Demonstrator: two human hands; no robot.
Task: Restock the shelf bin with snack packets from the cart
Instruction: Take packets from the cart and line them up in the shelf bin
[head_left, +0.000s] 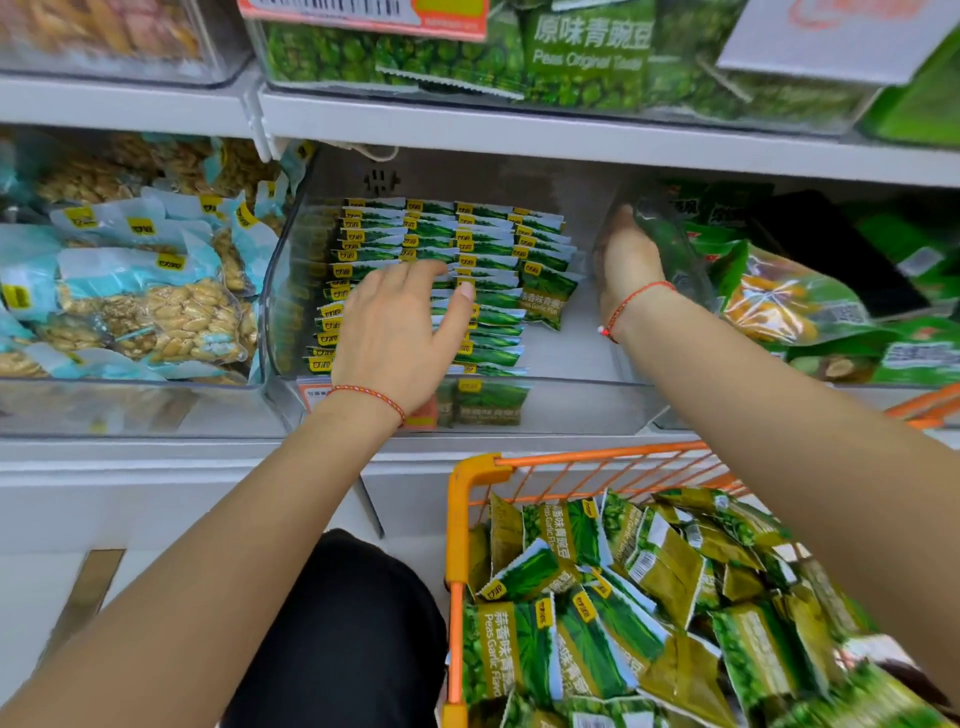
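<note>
Snack packets (447, 270) in bin (571, 400); cart (467, 519) below; peanut bags (156, 312) beside

Inside the clear shelf bin (291, 291), the left hand (395, 332) rests flat on rows of green snack packets (467, 249), the right hand (626, 260) reaches its right wall, and the orange cart (457, 519) sits below it.

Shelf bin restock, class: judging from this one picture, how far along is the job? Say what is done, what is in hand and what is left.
Done: rows of green packets already stand in the clear shelf bin. In hand: the left hand rests flat on those rows; the right hand is at the bin's right wall, seemingly holding none. Left: bare floor on the bin's right, and many packets in the orange cart.
</note>
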